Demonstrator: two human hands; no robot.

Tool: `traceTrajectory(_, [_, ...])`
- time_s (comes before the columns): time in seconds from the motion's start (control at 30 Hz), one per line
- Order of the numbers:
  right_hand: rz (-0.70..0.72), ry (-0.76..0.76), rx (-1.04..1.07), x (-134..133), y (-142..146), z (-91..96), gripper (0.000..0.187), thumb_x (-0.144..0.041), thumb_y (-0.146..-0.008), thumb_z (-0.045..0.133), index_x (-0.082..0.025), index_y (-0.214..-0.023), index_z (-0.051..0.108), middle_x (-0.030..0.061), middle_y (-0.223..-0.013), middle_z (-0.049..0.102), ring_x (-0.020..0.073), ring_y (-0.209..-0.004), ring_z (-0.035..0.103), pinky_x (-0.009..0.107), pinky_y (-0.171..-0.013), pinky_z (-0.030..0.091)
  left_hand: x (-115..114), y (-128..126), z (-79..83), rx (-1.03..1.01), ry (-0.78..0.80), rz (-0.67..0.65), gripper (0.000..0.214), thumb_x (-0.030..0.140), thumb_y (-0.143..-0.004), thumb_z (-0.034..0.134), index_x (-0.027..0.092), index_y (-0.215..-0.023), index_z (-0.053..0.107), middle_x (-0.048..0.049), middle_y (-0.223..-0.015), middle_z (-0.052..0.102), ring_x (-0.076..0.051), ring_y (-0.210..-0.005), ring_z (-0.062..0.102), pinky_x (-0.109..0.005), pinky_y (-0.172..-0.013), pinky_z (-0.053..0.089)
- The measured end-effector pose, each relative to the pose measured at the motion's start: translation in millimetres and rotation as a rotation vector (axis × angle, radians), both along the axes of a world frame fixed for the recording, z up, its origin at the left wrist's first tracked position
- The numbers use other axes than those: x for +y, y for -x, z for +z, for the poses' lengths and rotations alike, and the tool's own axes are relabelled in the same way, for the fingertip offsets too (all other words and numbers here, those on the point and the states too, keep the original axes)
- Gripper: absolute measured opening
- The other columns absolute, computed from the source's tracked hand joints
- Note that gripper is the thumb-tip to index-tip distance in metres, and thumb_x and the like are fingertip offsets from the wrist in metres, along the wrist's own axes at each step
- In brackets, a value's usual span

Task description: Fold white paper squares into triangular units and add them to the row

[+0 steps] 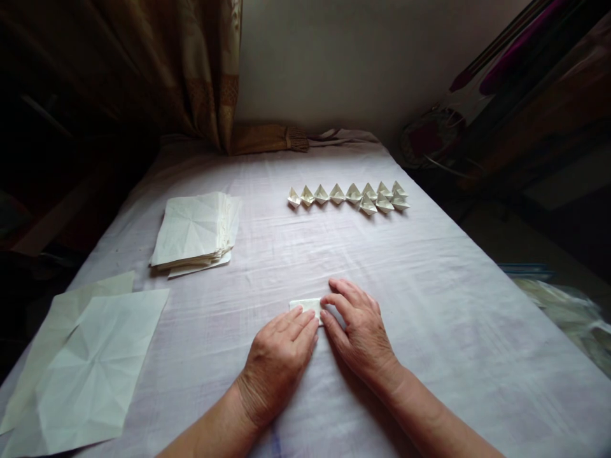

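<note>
A small folded piece of white paper (304,305) lies flat on the cloth-covered surface in front of me. My left hand (285,345) rests its fingers flat on the paper's near left part, covering much of it. At the paper's right edge is my right hand (356,321), its fingers spread and the thumb and index fingertip touching the paper. Farther off, several small folded paper boats (337,194) stand in a row, with a shorter second row before the right end.
A stack of creased paper sheets (188,229) lies to the left. Nearer, loose creased sheets (98,369) overlap at the left edge. Behind hangs a brown curtain (210,76), its end resting on the patterned cloth (453,331). A clear plastic bag (568,312) sits past the right edge.
</note>
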State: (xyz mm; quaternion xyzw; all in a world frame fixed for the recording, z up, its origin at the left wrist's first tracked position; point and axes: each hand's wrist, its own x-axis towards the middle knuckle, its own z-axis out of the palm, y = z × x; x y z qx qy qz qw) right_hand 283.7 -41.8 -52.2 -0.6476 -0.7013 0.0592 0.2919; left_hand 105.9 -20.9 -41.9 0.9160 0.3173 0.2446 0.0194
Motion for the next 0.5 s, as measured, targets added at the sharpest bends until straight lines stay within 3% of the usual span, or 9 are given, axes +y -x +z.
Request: traceTrajectory(0.5, [0.02,-0.007,-0.002,-0.4,-1.9,1.3,0.013,-0.025,-0.09,0.054,-0.023,-0.099,0.063,0.01,-0.129,0.06,0.0262,-0.126,0.049,0.045,-0.103,0.037,1.1,1.3,0.3,0.019,-0.03,-0.009,0.027,0.014,-0.096,0.045,0.013,-0.112,0.066,-0.007,-0.113,0.073,-0.024,-0.105,0.068,-0.037,-0.088,0.059])
